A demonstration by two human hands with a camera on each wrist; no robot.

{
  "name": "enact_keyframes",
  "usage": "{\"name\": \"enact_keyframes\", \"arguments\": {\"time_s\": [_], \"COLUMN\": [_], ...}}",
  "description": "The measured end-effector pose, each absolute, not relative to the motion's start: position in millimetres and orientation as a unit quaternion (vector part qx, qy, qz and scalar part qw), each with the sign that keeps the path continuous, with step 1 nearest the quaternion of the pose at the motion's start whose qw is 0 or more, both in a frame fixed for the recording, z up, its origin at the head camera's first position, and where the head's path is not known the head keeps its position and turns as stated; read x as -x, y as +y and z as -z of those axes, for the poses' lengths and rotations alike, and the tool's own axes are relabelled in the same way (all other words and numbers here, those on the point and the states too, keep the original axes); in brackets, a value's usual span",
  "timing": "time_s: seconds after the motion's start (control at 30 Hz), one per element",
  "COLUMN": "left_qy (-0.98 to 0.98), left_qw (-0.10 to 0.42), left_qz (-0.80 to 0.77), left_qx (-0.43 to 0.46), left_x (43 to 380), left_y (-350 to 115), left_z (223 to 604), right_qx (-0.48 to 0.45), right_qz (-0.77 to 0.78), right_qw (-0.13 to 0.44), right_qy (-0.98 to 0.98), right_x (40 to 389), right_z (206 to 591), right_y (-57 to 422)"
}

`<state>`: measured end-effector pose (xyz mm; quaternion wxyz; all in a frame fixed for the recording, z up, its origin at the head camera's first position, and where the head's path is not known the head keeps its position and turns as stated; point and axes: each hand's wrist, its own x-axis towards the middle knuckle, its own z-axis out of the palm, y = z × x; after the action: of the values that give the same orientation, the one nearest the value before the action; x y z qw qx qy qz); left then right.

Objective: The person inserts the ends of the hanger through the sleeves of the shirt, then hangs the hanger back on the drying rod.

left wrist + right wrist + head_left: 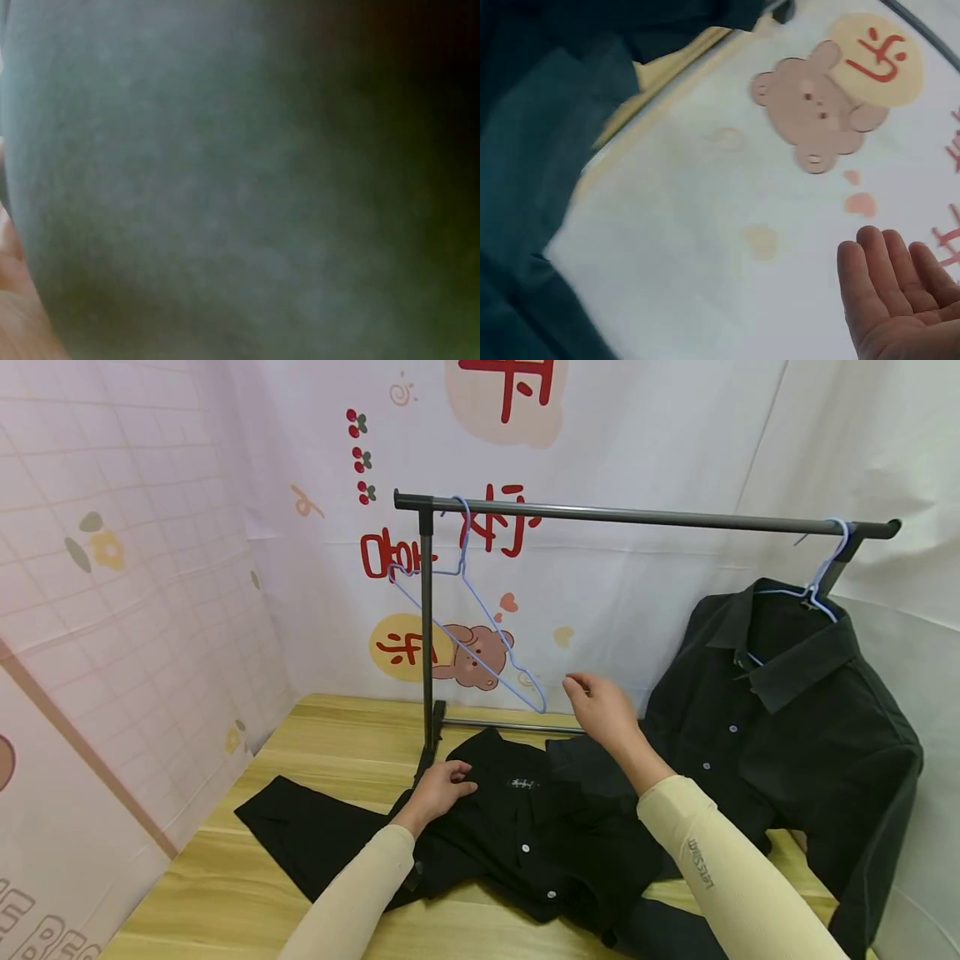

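Observation:
A black button shirt (517, 810) lies spread on the wooden table, its collar toward the rack. At the left of its collar, my left hand (435, 789) rests over the cloth, thumb and fingers apart. Dark, blurred fabric (210, 180) fills most of the left wrist view, with a bit of that hand at the left edge. My right hand (606, 710) is raised above the shirt, near the lower corner of a bare blue hanger (467, 527). In the right wrist view its fingers (885, 277) are extended and hold nothing.
A dark metal rack (637, 516) stands at the back of the table (352, 722). On its right end a second black shirt (810, 735) hangs from another blue hanger (832, 560). A printed white curtain (637, 435) hangs behind.

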<state>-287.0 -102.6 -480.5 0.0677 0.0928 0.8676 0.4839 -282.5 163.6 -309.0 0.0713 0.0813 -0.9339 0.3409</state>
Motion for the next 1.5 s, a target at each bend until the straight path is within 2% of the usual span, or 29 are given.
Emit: {"name": "enact_keyframes", "arguments": {"time_s": [0.37, 0.6, 0.8, 1.07, 1.5], "left_qy": [0.874, 0.874, 0.873, 0.874, 0.877], "left_qw": [0.062, 0.058, 0.057, 0.059, 0.061], "left_qz": [-0.471, -0.472, -0.473, -0.473, -0.467], "left_qx": [-0.097, -0.102, -0.106, -0.101, -0.095], "left_x": [285, 285, 287, 289, 291], "left_y": [-102, -101, -101, -102, -102], "left_z": [479, 478, 480, 482, 481], "right_qx": [-0.118, -0.128, -0.116, -0.120, -0.150], "right_qz": [-0.357, -0.362, -0.364, -0.381, -0.367], "right_qw": [0.119, 0.157, 0.226, 0.328, 0.453], "right_qy": [-0.919, -0.910, -0.896, -0.856, -0.798], "right_x": [294, 298, 300, 295, 285], "right_z": [256, 257, 258, 254, 291], "right_y": [103, 77, 74, 96, 200]}}
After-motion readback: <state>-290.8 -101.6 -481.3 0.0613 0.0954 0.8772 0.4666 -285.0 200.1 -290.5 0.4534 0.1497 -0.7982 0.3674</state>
